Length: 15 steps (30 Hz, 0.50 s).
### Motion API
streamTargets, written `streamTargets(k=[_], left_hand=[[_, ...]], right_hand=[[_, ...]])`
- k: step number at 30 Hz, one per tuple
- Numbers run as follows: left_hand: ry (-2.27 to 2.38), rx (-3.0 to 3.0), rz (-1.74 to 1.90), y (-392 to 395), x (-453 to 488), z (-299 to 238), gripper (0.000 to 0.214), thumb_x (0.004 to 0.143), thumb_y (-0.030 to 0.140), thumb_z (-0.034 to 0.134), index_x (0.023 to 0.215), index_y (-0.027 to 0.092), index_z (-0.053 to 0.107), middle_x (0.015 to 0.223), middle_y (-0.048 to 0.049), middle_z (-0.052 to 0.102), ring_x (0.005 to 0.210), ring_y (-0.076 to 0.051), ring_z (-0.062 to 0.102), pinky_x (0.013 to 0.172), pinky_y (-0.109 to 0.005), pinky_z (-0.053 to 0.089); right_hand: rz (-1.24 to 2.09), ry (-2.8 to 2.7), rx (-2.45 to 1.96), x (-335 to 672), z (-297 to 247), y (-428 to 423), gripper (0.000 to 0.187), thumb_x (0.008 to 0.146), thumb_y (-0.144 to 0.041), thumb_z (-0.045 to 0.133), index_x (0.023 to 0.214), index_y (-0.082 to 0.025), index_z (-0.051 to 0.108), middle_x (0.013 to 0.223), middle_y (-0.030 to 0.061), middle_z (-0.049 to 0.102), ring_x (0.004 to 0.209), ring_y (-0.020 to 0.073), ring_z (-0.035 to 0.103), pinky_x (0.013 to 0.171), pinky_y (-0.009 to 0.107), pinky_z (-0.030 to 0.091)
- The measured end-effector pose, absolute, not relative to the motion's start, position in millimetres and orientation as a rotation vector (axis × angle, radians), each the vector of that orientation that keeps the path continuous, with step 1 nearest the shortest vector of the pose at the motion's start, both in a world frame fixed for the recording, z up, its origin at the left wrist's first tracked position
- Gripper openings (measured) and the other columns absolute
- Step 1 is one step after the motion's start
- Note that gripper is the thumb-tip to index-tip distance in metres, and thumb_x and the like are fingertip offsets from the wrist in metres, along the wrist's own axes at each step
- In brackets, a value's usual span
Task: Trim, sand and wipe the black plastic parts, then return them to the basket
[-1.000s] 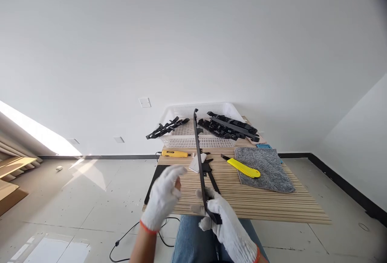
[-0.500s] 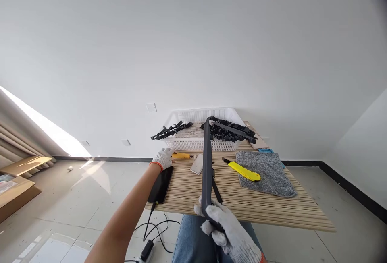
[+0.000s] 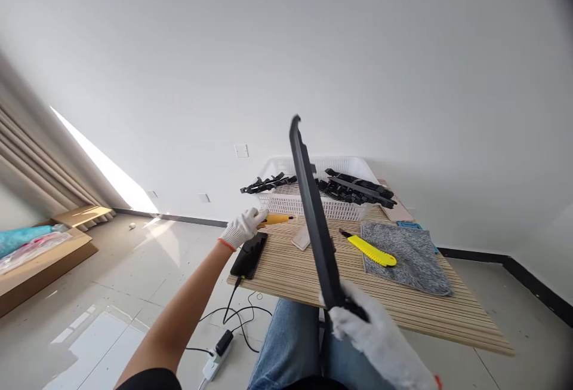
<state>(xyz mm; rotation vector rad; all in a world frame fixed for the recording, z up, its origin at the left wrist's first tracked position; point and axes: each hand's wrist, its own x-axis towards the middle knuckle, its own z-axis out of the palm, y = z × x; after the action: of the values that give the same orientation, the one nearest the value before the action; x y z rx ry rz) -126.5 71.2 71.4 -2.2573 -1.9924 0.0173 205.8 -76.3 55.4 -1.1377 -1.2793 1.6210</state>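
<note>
My right hand (image 3: 369, 324), in a white glove, is closed around the lower end of a long black plastic strip (image 3: 313, 211). The strip stands up at a slant, and its bent top end rises above the basket. My left hand (image 3: 244, 227), also gloved, pinches the end of a yellow-handled tool (image 3: 276, 218) with a dark tip, low over the far left of the table; its exact kind is not clear. Just below that hand lies a black phone (image 3: 249, 255) with a cable plugged in. A small pale flat block (image 3: 301, 238) rests behind the strip.
A white plastic basket (image 3: 286, 203) with several black plastic parts (image 3: 358, 189) stands at the back of the table (image 3: 465, 327). On the right, a yellow utility knife (image 3: 372, 251) lies partly over a grey cloth (image 3: 405, 255). Cables and a power strip (image 3: 217, 361) are on the floor.
My right hand has tilted the black strip, lifting its top end higher and to the left. My left hand has closed on the yellow tool's handle. The view has shifted a little.
</note>
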Motion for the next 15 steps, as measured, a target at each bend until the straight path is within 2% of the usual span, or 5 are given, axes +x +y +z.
streamTargets(k=[2,4,8,11,15], left_hand=[[-2.047,-2.165,-0.048,33,-149,71,0.047,0.102,0.03,0.04,0.149,0.03,0.045,0.129,-0.0126,0.06,0.099,-0.024,0.065,0.075,-0.033,0.054],[-2.1,-2.089,-0.085,-9,-177,67,0.049,0.102,0.027,0.037,0.15,0.025,0.043,0.128,-0.0147,0.06,0.101,-0.025,0.065,0.076,-0.033,0.055],[-2.299,-1.808,-0.584,-85,-239,61,0.055,0.095,0.023,0.044,0.149,0.021,0.039,0.128,-0.014,0.059,0.1,-0.023,0.068,0.085,-0.032,0.057],[-2.426,-1.465,-0.745,-123,-272,64,0.059,0.091,0.024,0.047,0.149,0.018,0.039,0.123,-0.0147,0.059,0.106,-0.027,0.068,0.09,-0.038,0.057],[-2.466,-1.299,-0.817,-149,-288,82,0.063,0.088,0.023,0.048,0.15,0.018,0.039,0.116,-0.0137,0.058,0.105,-0.027,0.066,0.088,-0.04,0.059]], right_hand=[[1.611,-1.371,-1.044,227,81,-60,0.051,0.067,-0.056,0.081,0.105,-0.021,0.077,0.072,0.0036,0.064,0.054,0.0153,0.051,0.054,0.033,0.05],[1.551,-1.534,-0.97,242,111,-38,0.04,0.069,-0.054,0.08,0.091,-0.021,0.078,0.073,0.0058,0.066,0.05,0.0113,0.044,0.046,0.029,0.042],[1.612,-1.774,-0.797,235,146,6,0.034,0.071,-0.048,0.073,0.086,-0.017,0.075,0.063,0.0057,0.066,0.043,0.0095,0.038,0.037,0.024,0.028],[1.7,-1.807,-0.801,198,140,29,0.03,0.07,-0.046,0.069,0.072,-0.017,0.066,0.054,0.0027,0.062,0.041,0.0092,0.043,0.036,0.021,0.024],[1.706,-1.781,-0.885,147,112,51,0.034,0.069,-0.047,0.077,0.073,-0.015,0.066,0.06,0.003,0.064,0.051,0.0112,0.057,0.038,0.018,0.027]])
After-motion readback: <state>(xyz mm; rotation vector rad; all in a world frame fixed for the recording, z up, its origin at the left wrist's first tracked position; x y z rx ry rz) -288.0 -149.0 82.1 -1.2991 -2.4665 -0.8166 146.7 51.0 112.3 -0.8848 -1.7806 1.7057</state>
